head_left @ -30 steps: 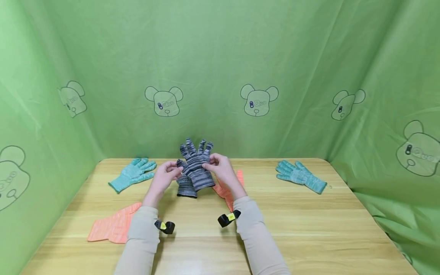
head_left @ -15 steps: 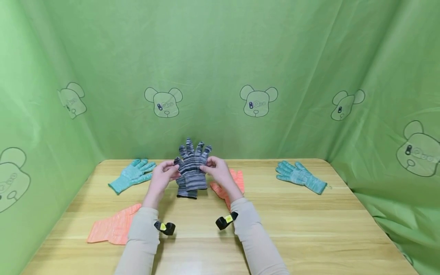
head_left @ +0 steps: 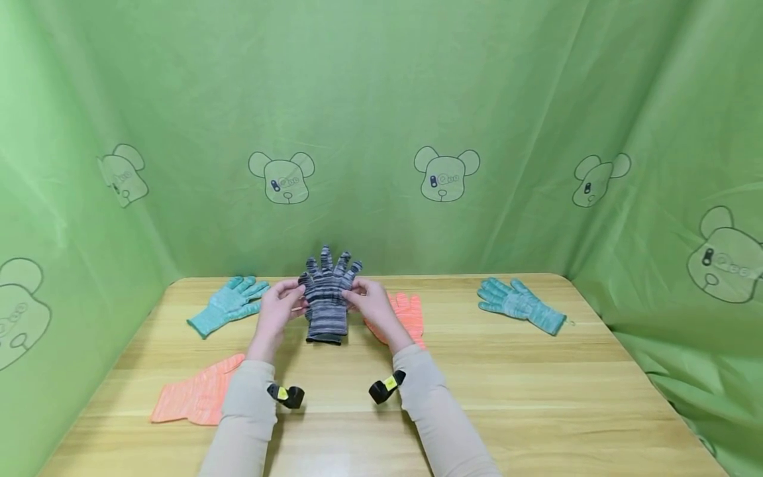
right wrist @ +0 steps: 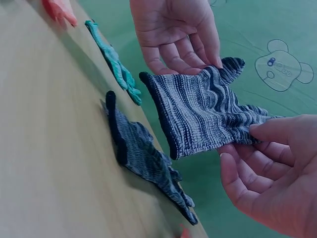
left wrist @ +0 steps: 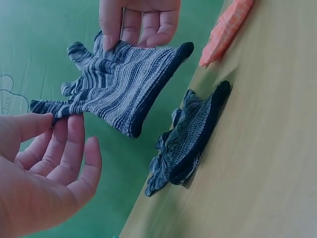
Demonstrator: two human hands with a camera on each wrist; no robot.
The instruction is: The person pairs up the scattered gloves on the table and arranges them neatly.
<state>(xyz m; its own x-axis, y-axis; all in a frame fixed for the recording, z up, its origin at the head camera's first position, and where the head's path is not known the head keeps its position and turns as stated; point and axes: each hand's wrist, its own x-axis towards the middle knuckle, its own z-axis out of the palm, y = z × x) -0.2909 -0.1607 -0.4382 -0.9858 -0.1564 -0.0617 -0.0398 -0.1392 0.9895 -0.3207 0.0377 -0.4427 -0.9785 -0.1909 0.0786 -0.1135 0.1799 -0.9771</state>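
Between my two hands hangs a black-and-grey striped knit glove (head_left: 328, 301), its fingers pointing up and away. My left hand (left wrist: 54, 168) pinches its left edge near one glove finger, thumb on top. The opposite edge is pinched between thumb and fingers of my right hand (right wrist: 272, 173). A second striped glove (left wrist: 190, 139) lies on the table below, apart from the held one in both wrist views. From the head view it is mostly hidden, with only its dark cuff showing. An orange glove (head_left: 408, 318) lies just right of my right hand, partly covered by the forearm.
On the wooden table (head_left: 512, 397) a teal glove (head_left: 229, 303) lies at the back left and another teal glove (head_left: 521, 305) at the back right. A second orange glove (head_left: 193, 394) rests beside my left forearm. Green cloth walls (head_left: 369, 86) enclose the back and sides.
The held striped glove has moved left and slightly down, turning straighter until it overlaps the glove beneath. My right hand has shifted left with it, uncovering more of the orange glove.
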